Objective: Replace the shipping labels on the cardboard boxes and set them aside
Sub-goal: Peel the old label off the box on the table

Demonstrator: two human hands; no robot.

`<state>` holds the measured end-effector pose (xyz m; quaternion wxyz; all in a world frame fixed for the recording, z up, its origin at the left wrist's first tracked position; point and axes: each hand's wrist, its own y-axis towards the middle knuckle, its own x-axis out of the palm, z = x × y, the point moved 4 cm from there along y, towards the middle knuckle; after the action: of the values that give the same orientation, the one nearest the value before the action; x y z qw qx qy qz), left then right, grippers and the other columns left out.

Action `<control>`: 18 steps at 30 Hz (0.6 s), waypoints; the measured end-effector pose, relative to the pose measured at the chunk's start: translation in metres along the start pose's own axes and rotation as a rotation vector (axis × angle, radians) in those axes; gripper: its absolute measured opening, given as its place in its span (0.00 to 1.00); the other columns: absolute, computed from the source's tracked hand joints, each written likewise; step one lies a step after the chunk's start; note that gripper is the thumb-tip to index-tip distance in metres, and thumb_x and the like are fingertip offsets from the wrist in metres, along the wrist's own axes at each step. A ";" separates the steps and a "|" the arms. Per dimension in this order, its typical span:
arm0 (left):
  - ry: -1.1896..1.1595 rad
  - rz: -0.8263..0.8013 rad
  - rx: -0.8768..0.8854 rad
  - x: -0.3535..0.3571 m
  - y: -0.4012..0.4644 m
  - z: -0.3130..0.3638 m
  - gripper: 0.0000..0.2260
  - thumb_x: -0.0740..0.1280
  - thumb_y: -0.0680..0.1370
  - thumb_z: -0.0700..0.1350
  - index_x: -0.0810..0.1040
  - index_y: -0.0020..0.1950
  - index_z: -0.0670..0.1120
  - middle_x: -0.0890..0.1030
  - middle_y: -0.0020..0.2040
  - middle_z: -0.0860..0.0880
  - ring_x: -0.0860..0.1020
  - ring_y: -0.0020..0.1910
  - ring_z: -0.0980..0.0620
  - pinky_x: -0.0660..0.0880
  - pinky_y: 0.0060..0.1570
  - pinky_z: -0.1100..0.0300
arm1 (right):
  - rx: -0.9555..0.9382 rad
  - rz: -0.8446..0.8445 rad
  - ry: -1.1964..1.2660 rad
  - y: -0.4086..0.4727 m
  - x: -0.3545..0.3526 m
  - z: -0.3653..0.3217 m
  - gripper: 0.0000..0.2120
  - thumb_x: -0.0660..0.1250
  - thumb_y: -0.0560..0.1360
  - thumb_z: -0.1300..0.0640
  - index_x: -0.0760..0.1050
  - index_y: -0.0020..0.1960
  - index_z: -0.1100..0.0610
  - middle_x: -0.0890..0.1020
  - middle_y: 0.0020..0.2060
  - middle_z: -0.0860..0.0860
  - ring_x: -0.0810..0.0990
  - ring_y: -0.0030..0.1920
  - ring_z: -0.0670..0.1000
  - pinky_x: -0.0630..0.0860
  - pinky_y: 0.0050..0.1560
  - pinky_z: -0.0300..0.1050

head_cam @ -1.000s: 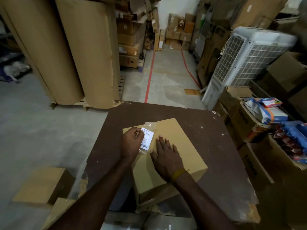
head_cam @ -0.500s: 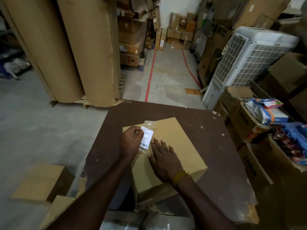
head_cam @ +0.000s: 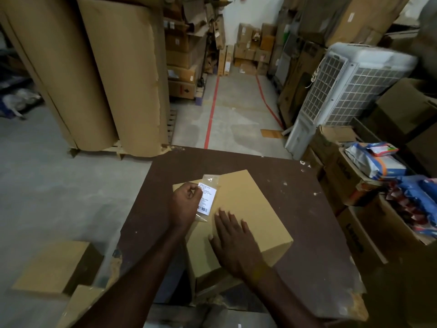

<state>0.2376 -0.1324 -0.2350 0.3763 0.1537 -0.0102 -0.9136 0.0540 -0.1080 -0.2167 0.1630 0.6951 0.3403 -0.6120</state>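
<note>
Pinching a shipping label (head_cam: pixel 207 197) in its clear sleeve, the left hand (head_cam: pixel 185 202) is holding it over the upper-left corner of the cardboard box (head_cam: pixel 248 209), at the centre of the frame; its fingers (head_cam: pixel 192 191) are curled round the label's left edge, with the printed face and barcode turned upward; the right hand (head_cam: pixel 233 242) is lying flat on the box top just below and right of the label, fingers straight and spread, gripping nothing and seemingly steadying the box on the dark worktop (head_cam: pixel 319 221). Against the pictures of a second earlier, little is changing: the label is keeping to the same corner, the left hand's pinch is holding, and the right hand is sliding only slightly down the lid; whether the sleeve is already adhering to the cardboard cannot be told. By judgement, the label is being positioned or peeled at this corner, so the box is not yet ready to be set aside; other plain boxes (head_cam: pixel 54 266) are waiting at the lower left of the frame, beside the worktop.
</note>
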 end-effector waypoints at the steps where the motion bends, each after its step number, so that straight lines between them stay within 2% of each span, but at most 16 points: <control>1: 0.001 0.008 0.003 -0.001 -0.001 0.003 0.08 0.67 0.74 0.52 0.81 0.43 0.48 0.84 0.39 0.49 0.83 0.39 0.50 0.81 0.40 0.46 | -0.029 0.019 0.029 -0.016 0.001 -0.007 0.40 0.27 0.72 0.34 0.38 0.81 0.50 0.36 0.78 0.44 0.36 0.79 0.50 0.32 0.74 0.51; 3: 0.012 0.010 0.007 -0.001 -0.002 0.006 0.06 0.68 0.76 0.47 0.82 0.43 0.46 0.84 0.38 0.48 0.82 0.38 0.48 0.79 0.39 0.47 | -0.091 0.004 0.061 -0.032 0.005 -0.005 0.36 0.30 0.74 0.34 0.37 0.79 0.47 0.36 0.76 0.41 0.34 0.77 0.48 0.30 0.72 0.50; 5: 0.015 0.013 0.006 -0.002 -0.002 0.007 0.07 0.67 0.75 0.49 0.82 0.43 0.47 0.83 0.37 0.48 0.81 0.37 0.47 0.78 0.39 0.47 | -0.103 0.049 0.019 -0.020 -0.001 0.020 0.33 0.30 0.78 0.36 0.43 0.81 0.45 0.42 0.77 0.42 0.44 0.79 0.50 0.43 0.77 0.53; 6: 0.014 0.010 0.002 -0.002 -0.002 0.007 0.08 0.66 0.73 0.51 0.81 0.42 0.48 0.83 0.37 0.48 0.81 0.37 0.48 0.78 0.39 0.48 | -0.026 0.101 0.013 -0.007 -0.007 0.043 0.35 0.28 0.79 0.35 0.47 0.81 0.46 0.45 0.78 0.43 0.50 0.80 0.53 0.51 0.77 0.56; 7: 0.018 0.004 -0.006 -0.002 -0.002 0.007 0.09 0.65 0.72 0.52 0.81 0.42 0.49 0.83 0.37 0.49 0.82 0.37 0.48 0.79 0.40 0.48 | 0.126 0.127 0.053 0.007 -0.016 0.070 0.37 0.28 0.78 0.33 0.49 0.82 0.47 0.47 0.80 0.45 0.53 0.80 0.55 0.54 0.76 0.59; 9: 0.033 -0.007 -0.001 -0.002 -0.002 0.007 0.09 0.64 0.72 0.54 0.80 0.41 0.50 0.84 0.38 0.49 0.83 0.38 0.48 0.80 0.39 0.47 | 0.470 0.152 0.180 0.028 -0.037 0.128 0.35 0.36 0.80 0.34 0.50 0.81 0.49 0.50 0.81 0.51 0.52 0.80 0.59 0.51 0.76 0.64; 10: 0.036 -0.008 0.005 -0.002 -0.003 0.006 0.09 0.64 0.72 0.54 0.80 0.41 0.51 0.83 0.38 0.49 0.83 0.38 0.48 0.80 0.39 0.47 | 0.572 0.148 0.213 0.030 -0.045 0.144 0.33 0.41 0.81 0.35 0.51 0.81 0.50 0.51 0.81 0.54 0.51 0.80 0.60 0.50 0.77 0.65; 11: 0.037 -0.003 0.007 -0.002 -0.003 0.009 0.09 0.64 0.72 0.54 0.80 0.41 0.51 0.83 0.38 0.49 0.83 0.38 0.49 0.80 0.38 0.47 | 0.590 0.172 0.207 0.028 -0.055 0.146 0.32 0.43 0.82 0.37 0.51 0.81 0.51 0.50 0.81 0.55 0.49 0.80 0.61 0.49 0.77 0.65; 12: 0.034 0.003 0.012 -0.002 -0.004 0.010 0.08 0.64 0.72 0.53 0.80 0.41 0.51 0.83 0.38 0.49 0.82 0.38 0.49 0.79 0.38 0.48 | 0.525 0.217 0.177 0.027 -0.057 0.137 0.31 0.44 0.83 0.38 0.49 0.81 0.51 0.48 0.81 0.55 0.47 0.80 0.60 0.48 0.77 0.64; 14: 0.026 0.003 0.004 -0.002 -0.003 0.011 0.07 0.64 0.72 0.52 0.79 0.40 0.51 0.83 0.37 0.50 0.82 0.37 0.50 0.79 0.38 0.48 | 0.227 0.216 0.088 0.014 -0.050 0.091 0.33 0.39 0.81 0.35 0.45 0.82 0.49 0.43 0.81 0.52 0.43 0.81 0.56 0.48 0.77 0.59; 16: 0.024 -0.006 -0.006 -0.002 -0.003 0.011 0.06 0.65 0.73 0.52 0.79 0.40 0.52 0.83 0.37 0.50 0.82 0.37 0.51 0.78 0.38 0.49 | -0.078 0.092 0.082 -0.011 -0.022 0.040 0.38 0.30 0.76 0.30 0.43 0.82 0.46 0.39 0.80 0.49 0.42 0.80 0.53 0.49 0.78 0.58; 18: 0.022 -0.001 -0.004 -0.003 -0.004 0.012 0.05 0.67 0.75 0.50 0.80 0.42 0.51 0.83 0.38 0.49 0.82 0.38 0.50 0.79 0.39 0.49 | -0.188 0.035 -0.012 -0.015 -0.003 0.032 0.36 0.29 0.77 0.31 0.45 0.81 0.42 0.42 0.80 0.47 0.45 0.80 0.54 0.50 0.77 0.61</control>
<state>0.2331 -0.1287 -0.2238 0.3764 0.1631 -0.0044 -0.9120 0.0199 -0.1191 -0.2176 0.2400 0.6788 0.3831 -0.5787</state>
